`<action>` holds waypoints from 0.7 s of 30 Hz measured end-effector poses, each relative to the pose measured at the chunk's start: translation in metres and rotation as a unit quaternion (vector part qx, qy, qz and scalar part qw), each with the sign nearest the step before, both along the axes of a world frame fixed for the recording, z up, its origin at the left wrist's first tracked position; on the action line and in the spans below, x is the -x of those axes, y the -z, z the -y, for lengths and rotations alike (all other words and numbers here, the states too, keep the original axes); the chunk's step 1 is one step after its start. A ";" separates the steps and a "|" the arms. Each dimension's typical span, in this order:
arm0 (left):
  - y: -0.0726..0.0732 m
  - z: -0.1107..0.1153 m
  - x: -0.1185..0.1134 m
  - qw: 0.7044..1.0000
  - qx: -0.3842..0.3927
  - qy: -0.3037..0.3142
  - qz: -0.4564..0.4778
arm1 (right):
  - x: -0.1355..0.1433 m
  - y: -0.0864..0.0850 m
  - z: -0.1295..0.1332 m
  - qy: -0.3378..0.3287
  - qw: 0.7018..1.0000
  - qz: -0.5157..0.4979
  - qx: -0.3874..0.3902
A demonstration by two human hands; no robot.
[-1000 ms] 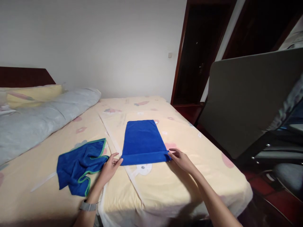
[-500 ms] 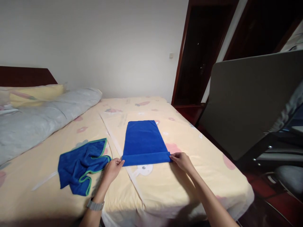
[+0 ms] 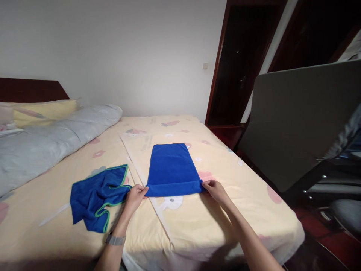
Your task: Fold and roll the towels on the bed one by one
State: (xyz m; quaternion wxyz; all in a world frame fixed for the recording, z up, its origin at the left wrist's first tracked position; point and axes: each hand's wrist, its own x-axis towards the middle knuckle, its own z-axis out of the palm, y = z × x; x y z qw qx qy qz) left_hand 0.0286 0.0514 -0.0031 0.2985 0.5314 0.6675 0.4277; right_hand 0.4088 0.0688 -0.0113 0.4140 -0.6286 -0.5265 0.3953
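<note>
While the towel (image 3: 172,163) lies flat on the bed (image 3: 214,226), the left hand (image 3: 137,195) and right hand (image 3: 216,189) pinch the two ends of its near edge. That edge is turned over into a narrow fold running across between the hands. Left: thumb and fingers closed on the left end of the fold. Right: same narrow grip on the right end. Rest of the towel is spread out away from the person, far end loose on the sheet; a rabbit print (image 3: 175,203) shows just past the near edge.

Cloth (image 3: 93,199), blue with green trim, lies crumpled left of the towel; its right side reaches the left hand in view, can't tell if they touch. Grey watch (image 3: 115,239) on the left wrist.

Back left: grey quilt (image 3: 59,137) bunched along the bed, yellow pillow (image 3: 52,112) behind it, dark headboard (image 3: 31,89) beyond. White wall (image 3: 126,52) at the back, switch (image 3: 205,66) near the dark door (image 3: 238,67). Right of the bed: big grey panel (image 3: 296,120), tilted, well apart from the towel
</note>
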 end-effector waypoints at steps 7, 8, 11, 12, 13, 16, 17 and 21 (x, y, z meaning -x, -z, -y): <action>-0.003 0.008 0.006 0.999 -0.018 0.017 0.029 | -0.006 -0.003 0.002 0.010 0.997 -0.076 -0.033; -0.005 0.012 0.006 0.999 -0.021 0.020 0.027 | -0.009 -0.004 0.004 0.011 0.996 -0.078 -0.038; -0.010 0.029 0.003 0.999 -0.026 0.033 0.022 | -0.020 -0.008 0.017 0.004 0.996 -0.075 -0.045; -0.011 0.037 0.001 0.999 -0.023 0.040 0.022 | -0.023 -0.008 0.023 -0.003 0.997 -0.063 -0.040; -0.012 0.045 -0.001 0.998 -0.020 0.048 0.019 | -0.026 -0.007 0.030 -0.013 0.998 -0.044 -0.033; -0.010 0.068 -0.005 0.998 -0.011 0.061 -0.020 | -0.030 -0.004 0.051 -0.053 0.997 0.058 0.000; -0.009 0.074 -0.005 0.997 -0.009 0.062 -0.045 | -0.029 -0.004 0.058 -0.062 0.993 0.099 0.008; -0.004 0.085 0.000 0.986 -0.012 0.079 -0.149 | -0.027 -0.011 0.075 -0.057 0.963 0.262 0.022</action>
